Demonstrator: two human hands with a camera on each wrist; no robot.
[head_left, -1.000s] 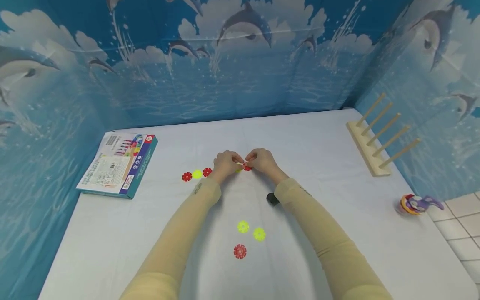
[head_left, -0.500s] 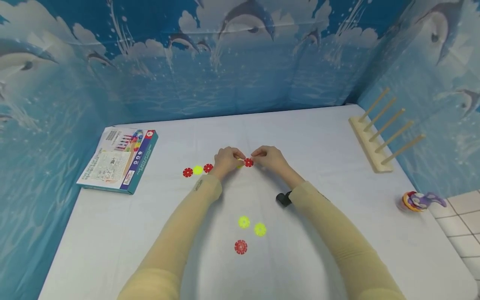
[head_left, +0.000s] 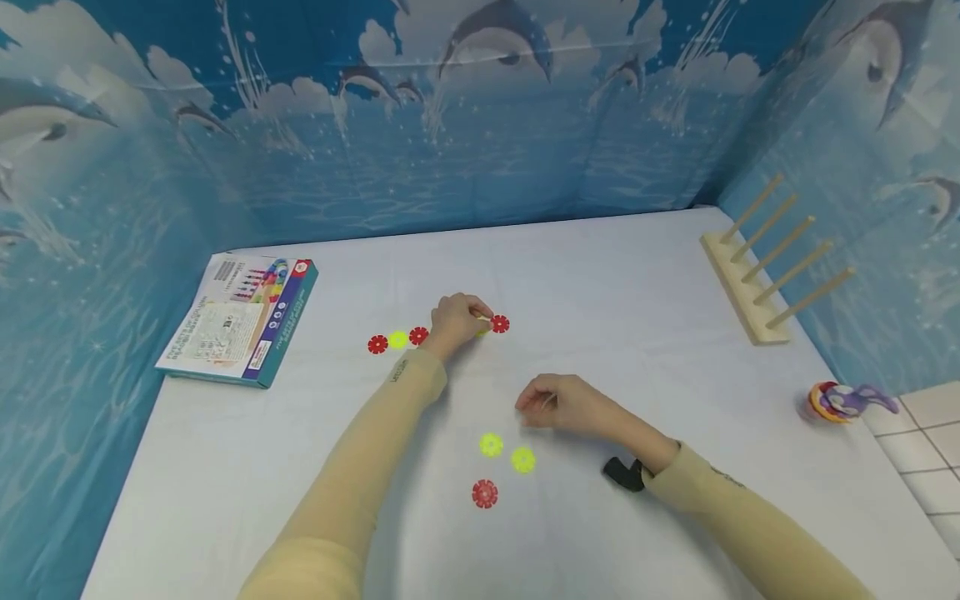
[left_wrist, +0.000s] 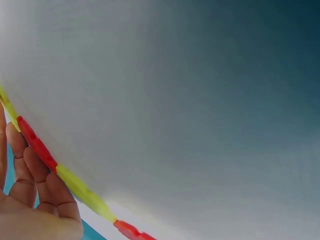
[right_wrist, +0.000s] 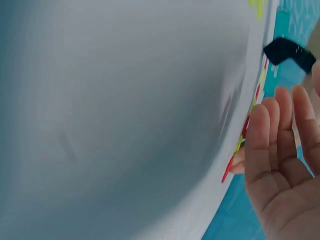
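A chain of red and yellow notched plastic discs lies across the middle of the table. My left hand (head_left: pixel 452 325) pinches a yellow disc (head_left: pixel 482 332) near the chain's right end, and a red disc (head_left: pixel 500 323) sticks out past the fingertips. The hand hides the chain's middle; a yellow disc (head_left: pixel 398 339) and a red disc (head_left: pixel 378 344) show to its left. Along the fingers in the left wrist view runs a red link (left_wrist: pixel 37 145). My right hand (head_left: pixel 567 404) holds nothing, its fingers loosely bent above two loose yellow discs (head_left: pixel 491 444).
Nearer me lies a loose red disc (head_left: pixel 485 494). A printed box (head_left: pixel 236 321) sits at left. At right stand a wooden base with pegs (head_left: pixel 742 287) and a small purple-topped toy (head_left: pixel 836 402). A black wrist camera (head_left: pixel 624 474) shows under the right sleeve.
My right hand has let go of the red end disc and come back toward me, close to the loose discs. The left hand keeps its pinch on the chain.
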